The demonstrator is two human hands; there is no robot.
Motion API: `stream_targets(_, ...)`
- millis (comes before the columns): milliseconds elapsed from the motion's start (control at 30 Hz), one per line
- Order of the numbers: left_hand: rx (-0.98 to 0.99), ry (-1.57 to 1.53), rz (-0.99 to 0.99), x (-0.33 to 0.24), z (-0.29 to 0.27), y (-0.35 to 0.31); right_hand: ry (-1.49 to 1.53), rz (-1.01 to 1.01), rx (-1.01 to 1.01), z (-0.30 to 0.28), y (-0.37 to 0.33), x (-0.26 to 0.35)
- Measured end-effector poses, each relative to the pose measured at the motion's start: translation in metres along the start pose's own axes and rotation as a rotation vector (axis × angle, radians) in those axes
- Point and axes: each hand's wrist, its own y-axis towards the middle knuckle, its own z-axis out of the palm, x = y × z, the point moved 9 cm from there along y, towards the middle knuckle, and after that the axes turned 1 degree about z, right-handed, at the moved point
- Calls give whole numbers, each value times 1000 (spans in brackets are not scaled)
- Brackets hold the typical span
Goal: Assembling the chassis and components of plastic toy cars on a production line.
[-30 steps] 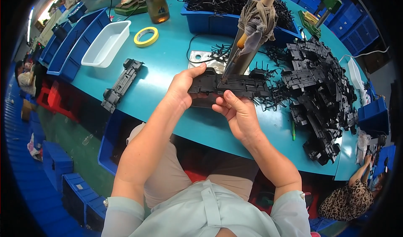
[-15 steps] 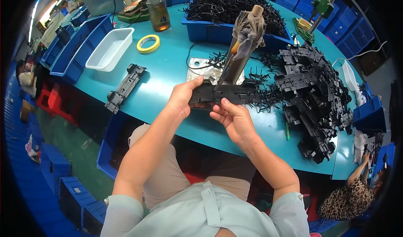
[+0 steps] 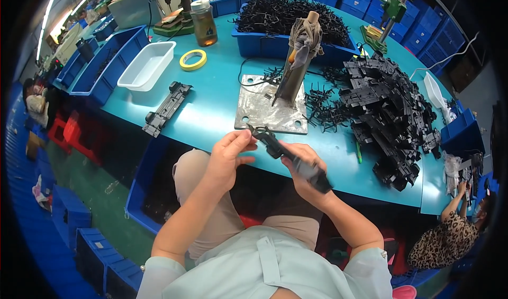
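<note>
One long black part [image 3: 272, 144] is above the near edge of the worktop [image 3: 209, 108]. The fingers of our right hand [image 3: 307, 166] curl around its near end and pinch it. The fingers of our left hand [image 3: 226, 158] bend in close by its far tip; we cannot tell if they pinch it too. If our right hand is loose, the part could slip and drop in our lap [image 3: 288, 226]. If we lift carelessly, it could bump the thin tool [image 3: 282, 81] over the metal plate [image 3: 256, 111] and get scratched.
</note>
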Motion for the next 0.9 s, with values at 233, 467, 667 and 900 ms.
stream_targets(233,176,-457,-215,22,20,-22,-428,-379,67,16,-27,32)
stream_targets(467,45,-403,-19,19,5,-34,-208,-282,92,26,-38,29)
stream_targets(667,80,-362,13,46,11,-53,318,549,-104,30,-48,-32)
stream_targets(900,-106,-291,-28,54,3,-72,561,675,-98,45,-61,-43)
